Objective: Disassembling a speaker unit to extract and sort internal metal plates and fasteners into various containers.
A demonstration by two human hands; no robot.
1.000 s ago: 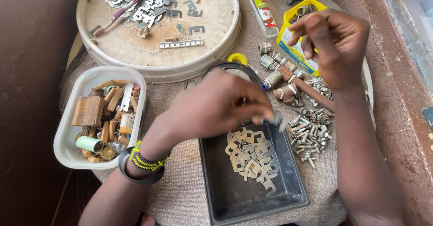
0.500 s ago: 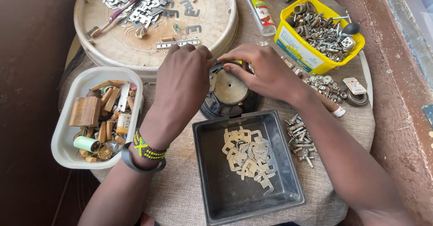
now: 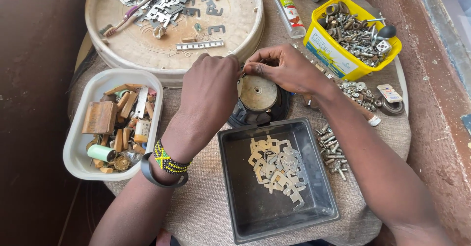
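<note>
Round motor part (image 3: 258, 93): tarnished brass-coloured disc on black base, flat face up, axis vertical, near table middle, just beyond far edge of black tray (image 3: 235, 152). Left hand (image 3: 211, 91) and right hand (image 3: 287, 69) meet at its far-left rim, fingertips pinched; what they grip too small to tell. Yellow tub of screws (image 3: 331, 59) toward right edge; white tray of oddments (image 3: 78, 150) at left edge.

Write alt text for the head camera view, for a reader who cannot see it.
Two bare hands, left hand and right hand, meet over a round motor part on a cloth-covered table. Below it sits a dark tray of flat metal pieces; a white tub of oddments is left, a yellow tub of screws right.
</note>
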